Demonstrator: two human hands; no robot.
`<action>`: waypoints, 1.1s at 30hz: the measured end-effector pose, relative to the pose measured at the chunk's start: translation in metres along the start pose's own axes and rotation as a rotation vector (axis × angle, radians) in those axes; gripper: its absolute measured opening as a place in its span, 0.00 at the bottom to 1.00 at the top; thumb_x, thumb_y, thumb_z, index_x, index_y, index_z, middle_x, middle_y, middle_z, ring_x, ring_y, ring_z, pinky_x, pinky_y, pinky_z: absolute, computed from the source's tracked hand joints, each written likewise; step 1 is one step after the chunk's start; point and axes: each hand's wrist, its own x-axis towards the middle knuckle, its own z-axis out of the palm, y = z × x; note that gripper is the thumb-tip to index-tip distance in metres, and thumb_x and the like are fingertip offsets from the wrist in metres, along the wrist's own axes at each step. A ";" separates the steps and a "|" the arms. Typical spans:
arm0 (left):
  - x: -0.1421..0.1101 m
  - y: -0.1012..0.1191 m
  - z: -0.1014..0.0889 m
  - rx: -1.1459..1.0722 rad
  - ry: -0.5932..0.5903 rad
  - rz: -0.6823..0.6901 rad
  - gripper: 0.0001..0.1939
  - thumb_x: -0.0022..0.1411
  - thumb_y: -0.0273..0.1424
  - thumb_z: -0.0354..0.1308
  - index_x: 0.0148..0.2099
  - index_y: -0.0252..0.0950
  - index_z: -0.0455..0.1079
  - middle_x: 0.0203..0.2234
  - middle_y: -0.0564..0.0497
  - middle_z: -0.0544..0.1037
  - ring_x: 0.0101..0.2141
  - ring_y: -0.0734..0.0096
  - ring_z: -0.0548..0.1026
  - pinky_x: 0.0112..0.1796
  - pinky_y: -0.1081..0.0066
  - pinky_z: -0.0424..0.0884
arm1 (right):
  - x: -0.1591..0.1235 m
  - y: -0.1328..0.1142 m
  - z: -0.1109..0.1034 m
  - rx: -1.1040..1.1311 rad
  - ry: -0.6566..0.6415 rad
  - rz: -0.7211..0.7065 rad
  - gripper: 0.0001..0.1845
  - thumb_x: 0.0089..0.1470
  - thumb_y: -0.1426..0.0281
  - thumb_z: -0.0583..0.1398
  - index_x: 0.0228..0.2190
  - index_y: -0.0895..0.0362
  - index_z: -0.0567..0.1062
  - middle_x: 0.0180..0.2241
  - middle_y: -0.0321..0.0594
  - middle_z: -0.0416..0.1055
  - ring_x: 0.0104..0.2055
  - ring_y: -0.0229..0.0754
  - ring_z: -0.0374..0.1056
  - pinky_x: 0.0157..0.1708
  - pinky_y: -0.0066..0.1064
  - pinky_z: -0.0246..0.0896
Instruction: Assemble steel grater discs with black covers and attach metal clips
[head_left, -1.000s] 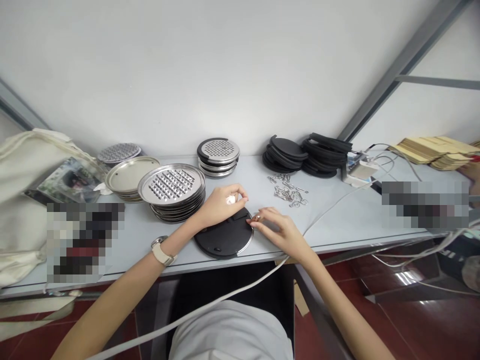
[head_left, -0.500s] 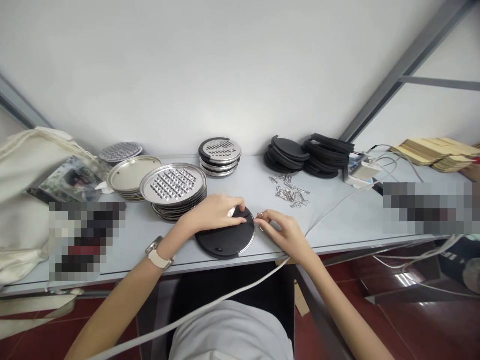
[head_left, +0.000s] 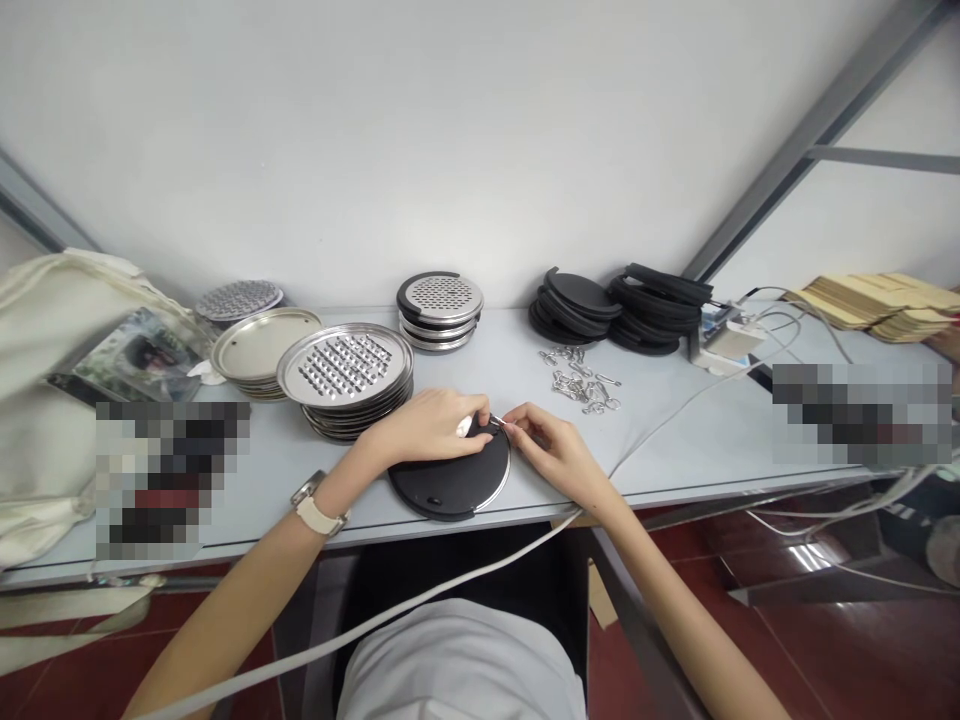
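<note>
A round black disc (head_left: 454,480) with a metal rim along its right edge lies near the table's front edge. My left hand (head_left: 431,425) rests over its upper part, index finger and thumb curled onto the disc near the rim. Something small and white (head_left: 463,427) shows beneath those fingers. At the disc's upper right, my right hand (head_left: 551,450) is closed in a pinch on a small metal clasp (head_left: 496,421), which touches or nearly touches the left fingertips. Behind the right hand lies a loose pile of metal clasps (head_left: 577,385).
Stacked round metal graters (head_left: 345,372) and plain metal discs (head_left: 266,345) stand on the left. Another grater stack (head_left: 441,300) is at the back. Black covers (head_left: 574,305) are piled behind the clasps. A white cable (head_left: 450,592) crosses in front of me.
My right hand has moved slightly left and up, bringing the metal clasp to the disc's edge by the left fingertips. The left hand has stayed nearly still on the disc.
</note>
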 end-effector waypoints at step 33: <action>0.006 -0.004 0.013 0.225 0.023 0.105 0.13 0.63 0.41 0.50 0.33 0.37 0.65 0.25 0.53 0.77 0.26 0.69 0.73 0.25 0.71 0.53 | -0.004 -0.001 -0.005 0.034 0.105 -0.019 0.09 0.58 0.68 0.58 0.38 0.55 0.77 0.38 0.40 0.76 0.42 0.43 0.71 0.46 0.35 0.63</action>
